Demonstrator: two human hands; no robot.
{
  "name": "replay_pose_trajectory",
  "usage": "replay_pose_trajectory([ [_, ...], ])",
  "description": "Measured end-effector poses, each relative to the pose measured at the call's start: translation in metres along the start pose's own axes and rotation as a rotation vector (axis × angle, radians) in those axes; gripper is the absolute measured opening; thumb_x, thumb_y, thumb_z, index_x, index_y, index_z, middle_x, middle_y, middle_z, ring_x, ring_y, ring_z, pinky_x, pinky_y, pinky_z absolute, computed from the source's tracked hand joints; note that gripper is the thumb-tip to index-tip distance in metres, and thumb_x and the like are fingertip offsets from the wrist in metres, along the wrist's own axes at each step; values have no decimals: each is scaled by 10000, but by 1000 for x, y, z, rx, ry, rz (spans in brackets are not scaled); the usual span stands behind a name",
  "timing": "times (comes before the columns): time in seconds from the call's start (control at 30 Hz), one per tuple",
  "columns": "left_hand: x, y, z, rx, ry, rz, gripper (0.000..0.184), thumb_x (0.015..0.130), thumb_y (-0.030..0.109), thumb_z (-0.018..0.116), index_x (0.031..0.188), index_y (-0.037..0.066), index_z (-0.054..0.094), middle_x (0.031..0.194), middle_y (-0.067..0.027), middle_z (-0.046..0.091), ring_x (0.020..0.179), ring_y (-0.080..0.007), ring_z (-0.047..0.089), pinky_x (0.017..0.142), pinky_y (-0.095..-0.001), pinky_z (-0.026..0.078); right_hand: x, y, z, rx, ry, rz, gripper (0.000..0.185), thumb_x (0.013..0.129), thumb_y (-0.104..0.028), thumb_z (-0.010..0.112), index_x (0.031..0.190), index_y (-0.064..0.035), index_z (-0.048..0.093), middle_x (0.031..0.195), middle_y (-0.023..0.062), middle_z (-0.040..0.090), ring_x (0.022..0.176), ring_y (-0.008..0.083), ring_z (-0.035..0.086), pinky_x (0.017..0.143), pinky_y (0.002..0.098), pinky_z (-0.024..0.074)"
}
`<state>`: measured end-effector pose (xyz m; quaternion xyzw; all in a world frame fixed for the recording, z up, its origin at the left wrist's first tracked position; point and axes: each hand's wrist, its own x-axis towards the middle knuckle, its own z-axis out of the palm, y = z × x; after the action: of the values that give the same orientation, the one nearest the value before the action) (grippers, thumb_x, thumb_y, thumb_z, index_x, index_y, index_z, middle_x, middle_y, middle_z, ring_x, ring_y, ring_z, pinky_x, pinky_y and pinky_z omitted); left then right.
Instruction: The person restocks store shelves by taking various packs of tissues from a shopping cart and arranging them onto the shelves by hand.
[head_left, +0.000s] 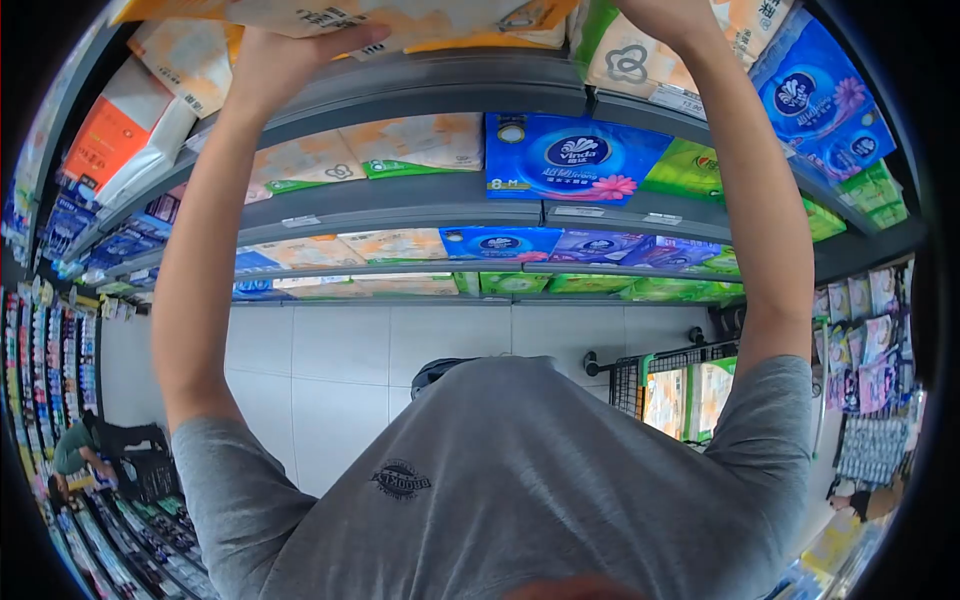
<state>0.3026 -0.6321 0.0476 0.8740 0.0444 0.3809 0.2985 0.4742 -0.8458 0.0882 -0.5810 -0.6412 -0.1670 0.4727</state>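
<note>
At the top edge, my left hand (pixel 290 62) holds an orange-and-white tissue pack (pixel 430 22), its thumb lying along the near face and its other fingers hidden. My right hand (pixel 668 15) is raised at the top, right of that pack and in front of a beige pack with green edges (pixel 630 62). Its fingers are cut off by the frame, so what they touch cannot be seen. Below the upper shelf edge (pixel 430 85), a blue Vinda pack (pixel 575 158) stands beside beige packs (pixel 412 143) and a green pack (pixel 688 170).
Lower shelves (pixel 380 208) hold more tissue packs. A black wire cart (pixel 628 385) with packs inside stands on the tiled floor (pixel 340 345) at right. At far left, a person in green (pixel 75 447) bends beside black crates (pixel 148 470). Hanging goods (pixel 872 340) line the right side.
</note>
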Motion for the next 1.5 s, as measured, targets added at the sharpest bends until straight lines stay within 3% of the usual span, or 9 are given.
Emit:
replay_pose_trajectory([
  [0.4, 32, -27, 24, -103, -181, -12, 751, 658, 115, 838, 1280, -24, 441, 1151, -172, 607, 1007, -243, 611, 837, -325, 532, -10, 32, 0, 157, 139, 151, 745, 634, -102, 849, 1251, 28, 452, 1129, 125, 595, 1072, 221, 556, 942, 347, 449],
  [0.53, 44, -47, 29, -73, -287, 56, 488, 690, 257, 819, 1055, -14, 642, 940, -103, 680, 891, -174, 635, 799, -294, 498, -14, 30, -7, 91, 32, 310, 768, 642, -107, 845, 1277, 20, 432, 1170, 128, 581, 1087, 216, 551, 945, 349, 448],
  [0.67, 42, -56, 33, -185, -295, 158, 538, 692, 280, 818, 1087, -23, 614, 1019, -124, 669, 945, -203, 636, 827, -313, 502, -19, 29, 0, 70, 49, 312, 660, 710, -86, 756, 1283, 30, 448, 1260, 189, 529, 1171, 267, 513, 993, 390, 411],
  [0.73, 41, -56, 32, -213, -311, 117, 540, 691, 278, 818, 1087, -25, 609, 1003, -127, 672, 944, -208, 638, 837, -318, 504, -23, 40, 4, -222, 48, 361, 506, 730, -252, 795, 1081, 39, 575, 973, 128, 660, 911, 222, 642, 815, 336, 511],
  [1.03, 42, -80, 43, -225, -209, 75, 886, 609, 410, 841, 1274, -31, 456, 1187, -200, 599, 1128, -280, 574, 972, -368, 430, -40, 47, 20, -5, 127, 352, 669, 754, -257, 783, 1236, 41, 427, 1137, 156, 599, 1069, 229, 578, 934, 337, 454],
  [1.2, 58, -76, 43, -335, -310, -54, 788, 633, 393, 830, 1212, -39, 516, 1163, -201, 613, 1106, -265, 588, 949, -338, 442, -22, 62, 31, -9, 188, 390, 630, 790, -218, 739, 1268, 19, 403, 1145, 178, 598, 1067, 231, 584, 921, 321, 450],
  [1.27, 59, -74, 50, -342, -241, -265, 775, 644, 405, 822, 1192, -59, 530, 1143, -211, 621, 1101, -257, 593, 947, -342, 443, -20, 65, 51, -68, 260, 394, 654, 796, -219, 727, 1304, 7, 382, 1142, 209, 600, 1068, 264, 592, 912, 336, 455],
  [1.4, 40, -94, 81, -110, 231, -61, 890, 673, 427, 797, 1276, -103, 411, 1260, -261, 530, 1150, -282, 557, 955, -364, 436, -31, 70, 83, -209, 559, 328, 678, 850, -211, 680, 1353, 65, 318, 1191, 242, 565, 1087, 249, 584, 900, 326, 461],
  [1.5, 45, -96, 83, -161, 304, 5, 938, 680, 434, 789, 1317, -92, 345, 1285, -246, 508, 1153, -301, 548, 949, -369, 437, -45, 78, 100, -402, 646, 207, 721, 848, -185, 660, 1384, 71, 253, 1311, 309, 434, 1244, 397, 431, 1009, 412, 374],
])
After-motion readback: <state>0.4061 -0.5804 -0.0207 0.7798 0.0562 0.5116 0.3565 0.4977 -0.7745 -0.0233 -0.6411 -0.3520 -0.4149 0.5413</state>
